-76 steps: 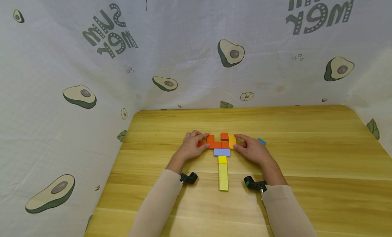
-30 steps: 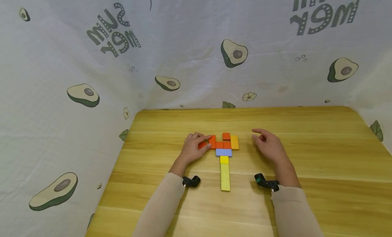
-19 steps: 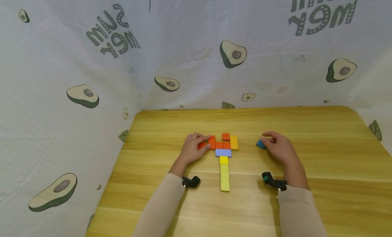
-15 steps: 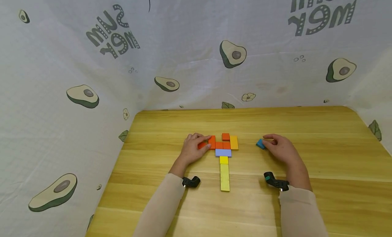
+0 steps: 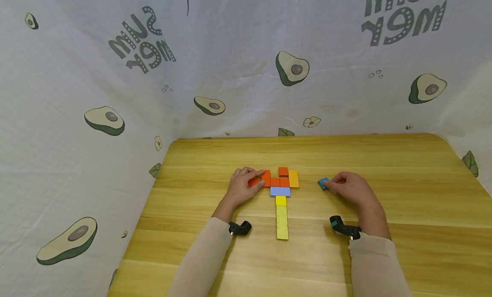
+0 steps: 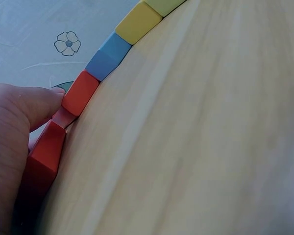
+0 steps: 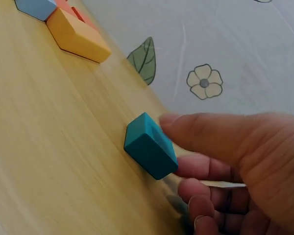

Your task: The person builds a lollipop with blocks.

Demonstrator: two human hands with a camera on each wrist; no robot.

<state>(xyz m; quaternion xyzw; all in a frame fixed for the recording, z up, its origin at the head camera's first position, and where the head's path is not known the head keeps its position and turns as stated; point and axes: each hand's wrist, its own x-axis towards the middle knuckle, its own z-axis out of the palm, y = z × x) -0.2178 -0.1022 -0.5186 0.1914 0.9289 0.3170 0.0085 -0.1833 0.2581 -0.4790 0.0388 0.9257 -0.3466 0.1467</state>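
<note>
Thumb and index finger of my left hand (image 5: 242, 187) pinch the ends of an upright red rectangular block (image 5: 266, 179). Another red block (image 5: 253, 182) lies partly hidden under that hand. Two small red blocks (image 5: 279, 182) sit to the right, above a periwinkle block (image 5: 280, 192). Below come a small yellow block (image 5: 281, 201) and a long pale yellow block (image 5: 282, 222). On the right stand an orange-yellow block (image 5: 294, 179) and a small red block (image 5: 283, 172). My right hand (image 5: 352, 188) pinches a blue block (image 7: 149, 147), apart from the others, at its near side.
A wooden table (image 5: 415, 181) lies under everything. Behind and to the left hangs a white cloth (image 5: 246, 66) with avocado prints. A black wrist camera (image 5: 240, 228) sits on the left wrist and another camera (image 5: 344, 228) on the right.
My right hand has left the orange-yellow block, gone right and taken hold of the blue block. The blue block has shifted slightly left and toward me. The left hand stays in place.
</note>
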